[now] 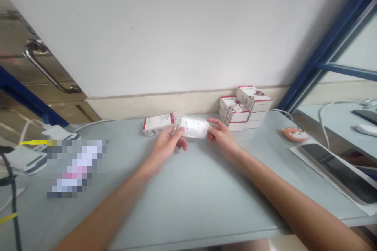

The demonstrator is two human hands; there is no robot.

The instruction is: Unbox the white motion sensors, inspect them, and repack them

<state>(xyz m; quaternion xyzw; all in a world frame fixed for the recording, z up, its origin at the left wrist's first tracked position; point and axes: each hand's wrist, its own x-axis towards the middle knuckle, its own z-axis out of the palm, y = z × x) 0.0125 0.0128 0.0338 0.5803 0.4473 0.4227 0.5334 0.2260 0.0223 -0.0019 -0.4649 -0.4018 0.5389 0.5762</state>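
Observation:
Between my two hands is a white device in a clear plastic bag (pixel 194 128), raised a little over the grey tabletop. My left hand (pixel 169 143) pinches its left end, thumb on top. At the other end, the fingers of my right hand (pixel 220 135) are closed on the bag's edge. What kind of device it is I cannot make out. Just behind my left hand lies a white and red carton (pixel 157 124), printed with small text. Several similar cartons (pixel 247 106) are stacked against the wall, beyond my right hand.
On the right lie an orange animal-faced object (pixel 294 133) and a long dark panel (pixel 338 170) on a white sheet. White adapters (pixel 26 159) with cables and a pixelated item (pixel 78 168) occupy the left side. Blue frame posts (pixel 326 39) flank the table (pixel 182 211).

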